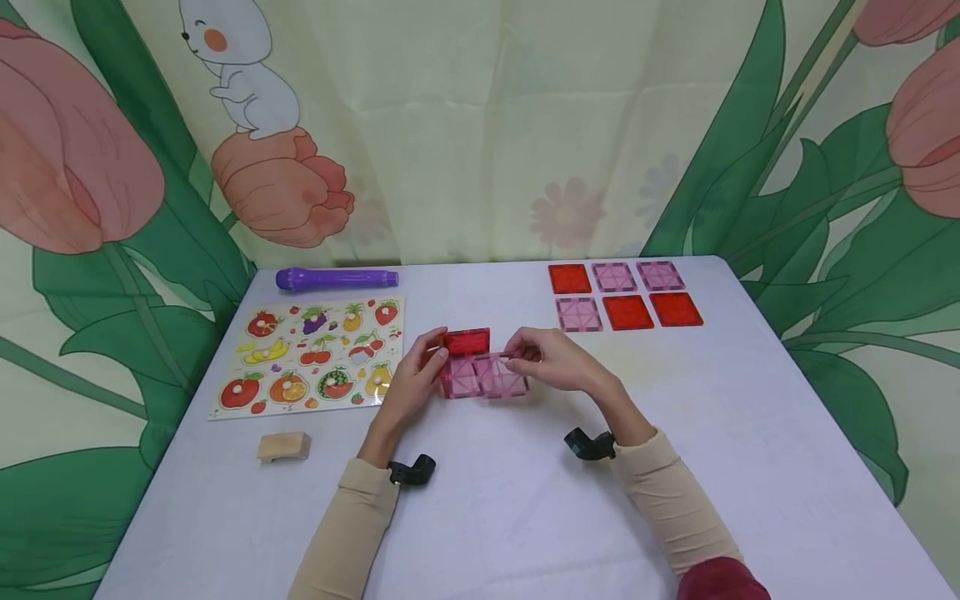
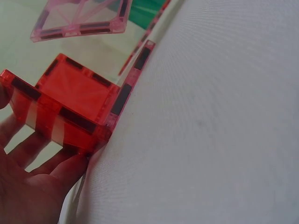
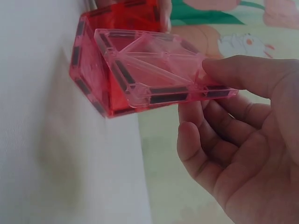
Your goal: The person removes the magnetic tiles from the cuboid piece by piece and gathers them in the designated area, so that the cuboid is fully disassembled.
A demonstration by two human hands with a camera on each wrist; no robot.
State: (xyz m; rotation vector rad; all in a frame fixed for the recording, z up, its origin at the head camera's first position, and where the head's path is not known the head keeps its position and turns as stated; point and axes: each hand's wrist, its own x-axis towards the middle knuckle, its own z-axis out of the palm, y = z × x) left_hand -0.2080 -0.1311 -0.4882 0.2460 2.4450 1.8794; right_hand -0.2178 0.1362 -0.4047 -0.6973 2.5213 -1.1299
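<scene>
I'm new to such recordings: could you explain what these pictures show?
No machine here: a person's bare left hand and right hand do the work. The wide picture comes from a head-worn camera, the close ones from a small black camera on each wrist. On the white table lie a purple stick-like object, a fruit-picture board, a wooden block and, back right, six red and pink tiles. The left hand holds a small red-and-pink tile structure; the right hand pinches a pink tile.

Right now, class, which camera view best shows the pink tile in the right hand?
The right wrist view: the pink tile is close, its ribs clear. The head view shows it small, partly covered by the right hand; the left wrist view crops it.
</scene>
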